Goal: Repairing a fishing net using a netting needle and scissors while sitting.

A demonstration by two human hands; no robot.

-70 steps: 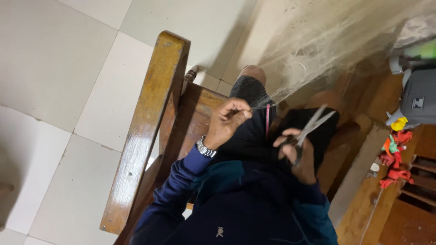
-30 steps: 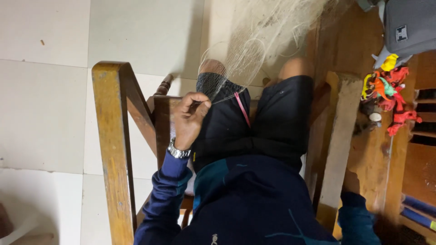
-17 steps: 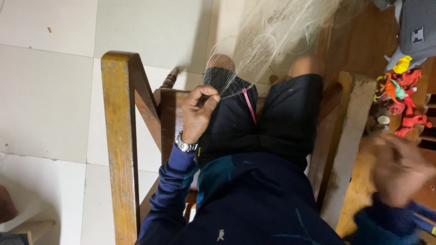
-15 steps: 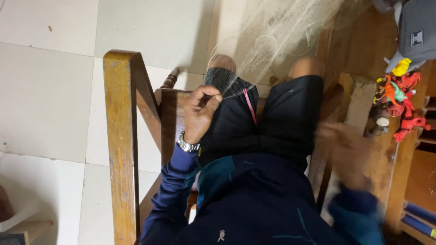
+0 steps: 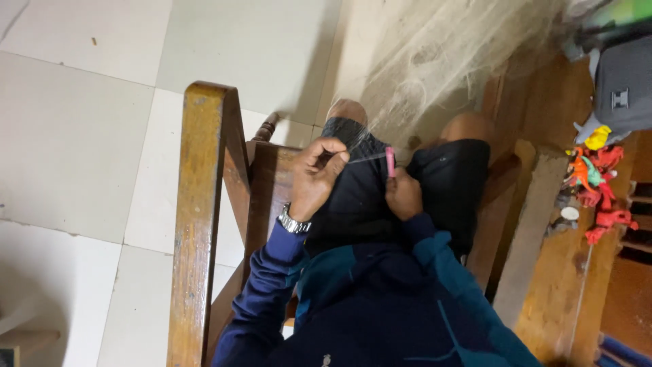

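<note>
I sit on a wooden chair with a fine pale fishing net (image 5: 435, 61) draped from my knees up and away. My left hand (image 5: 319, 173) pinches a strand of the net over my left knee, fingers closed; a metal watch is on that wrist. My right hand (image 5: 402, 196) holds a small pink tool (image 5: 390, 162) upright against the same strand, just right of the left hand. Both hands rest over my dark shorts (image 5: 407, 190).
A wooden chair arm (image 5: 200, 204) runs down the left beside white floor tiles (image 5: 81, 136). At right stand wooden furniture (image 5: 543, 224), a heap of small coloured toy figures (image 5: 598, 183) and a grey bag (image 5: 621, 88).
The right hand swung in from the far right to the lap and now holds the pink tool at the net. The left hand kept its pinch on the strand.
</note>
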